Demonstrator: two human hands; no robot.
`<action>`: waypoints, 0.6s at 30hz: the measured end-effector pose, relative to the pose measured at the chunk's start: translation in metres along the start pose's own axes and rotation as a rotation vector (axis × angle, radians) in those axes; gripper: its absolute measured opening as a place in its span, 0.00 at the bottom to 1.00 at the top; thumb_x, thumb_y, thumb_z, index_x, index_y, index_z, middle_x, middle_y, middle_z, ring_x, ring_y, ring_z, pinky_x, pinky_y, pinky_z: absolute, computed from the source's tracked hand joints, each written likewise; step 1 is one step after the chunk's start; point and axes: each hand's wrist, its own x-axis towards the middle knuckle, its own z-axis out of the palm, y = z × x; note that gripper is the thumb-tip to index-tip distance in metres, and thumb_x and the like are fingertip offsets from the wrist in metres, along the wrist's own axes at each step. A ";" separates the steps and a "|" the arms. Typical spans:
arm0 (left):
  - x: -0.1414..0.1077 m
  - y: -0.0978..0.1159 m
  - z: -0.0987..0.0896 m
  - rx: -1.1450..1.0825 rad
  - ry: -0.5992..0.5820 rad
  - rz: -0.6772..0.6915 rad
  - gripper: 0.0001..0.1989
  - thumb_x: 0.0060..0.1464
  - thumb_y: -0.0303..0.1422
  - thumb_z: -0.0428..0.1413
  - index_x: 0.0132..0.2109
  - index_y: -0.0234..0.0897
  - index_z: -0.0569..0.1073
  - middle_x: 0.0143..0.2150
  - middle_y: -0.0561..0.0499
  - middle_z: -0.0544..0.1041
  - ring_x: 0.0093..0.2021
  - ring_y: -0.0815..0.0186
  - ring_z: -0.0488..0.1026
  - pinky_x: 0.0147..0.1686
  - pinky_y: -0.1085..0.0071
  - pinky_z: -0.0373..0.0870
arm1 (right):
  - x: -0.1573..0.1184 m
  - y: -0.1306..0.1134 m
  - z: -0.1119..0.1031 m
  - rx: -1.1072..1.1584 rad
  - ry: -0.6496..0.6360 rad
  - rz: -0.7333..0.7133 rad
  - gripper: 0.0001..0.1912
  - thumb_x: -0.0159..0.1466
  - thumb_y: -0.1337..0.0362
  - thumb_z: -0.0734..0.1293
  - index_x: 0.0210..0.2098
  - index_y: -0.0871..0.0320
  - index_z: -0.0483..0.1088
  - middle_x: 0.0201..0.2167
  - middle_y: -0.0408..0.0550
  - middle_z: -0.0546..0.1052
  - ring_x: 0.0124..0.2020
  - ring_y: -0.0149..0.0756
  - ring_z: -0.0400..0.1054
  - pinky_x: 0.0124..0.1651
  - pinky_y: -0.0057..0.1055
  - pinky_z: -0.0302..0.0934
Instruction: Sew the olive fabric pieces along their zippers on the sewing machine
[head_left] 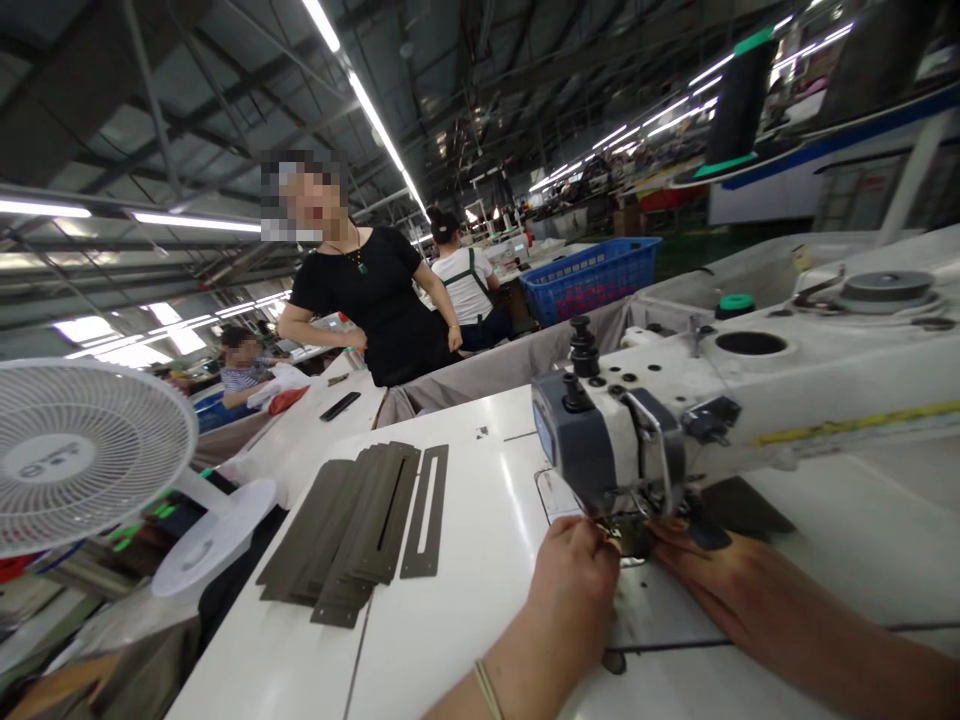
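A sewing machine stands on the white table at the right. My left hand is at the left of its needle area, fingers closed in a pinch; what they hold is too small to make out. At the right of the needle, my right hand reaches in with its fingertips partly hidden by the machine. A dark olive piece lies behind that hand. Left of the machine is a pile of olive fabric pieces, with one slotted piece beside it.
A white fan stands at the left. Across the table is a person in black, hands on hips. A phone lies on the far table part. Behind are a blue basket and more seated people. Thread cones hang over the right.
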 end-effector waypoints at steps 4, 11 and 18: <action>-0.001 0.001 0.004 -0.003 0.019 -0.005 0.03 0.58 0.24 0.54 0.37 0.33 0.73 0.36 0.45 0.76 0.37 0.61 0.74 0.42 0.64 0.75 | -0.001 -0.004 0.002 0.025 0.027 0.037 0.18 0.65 0.73 0.54 0.43 0.56 0.74 0.39 0.51 0.79 0.40 0.39 0.75 0.40 0.30 0.72; -0.003 -0.005 0.003 -0.040 0.058 -0.054 0.01 0.58 0.27 0.57 0.38 0.35 0.74 0.38 0.47 0.77 0.38 0.63 0.75 0.42 0.66 0.75 | -0.009 0.029 -0.007 -0.094 -0.027 0.010 0.14 0.67 0.63 0.58 0.47 0.56 0.72 0.44 0.52 0.77 0.45 0.42 0.73 0.47 0.37 0.70; -0.013 0.038 -0.022 0.005 0.083 0.060 0.17 0.60 0.35 0.56 0.53 0.33 0.68 0.49 0.43 0.76 0.53 0.58 0.72 0.61 0.55 0.63 | -0.047 0.004 -0.027 -0.405 0.221 -0.135 0.11 0.61 0.69 0.57 0.35 0.56 0.71 0.30 0.52 0.78 0.30 0.44 0.73 0.30 0.36 0.69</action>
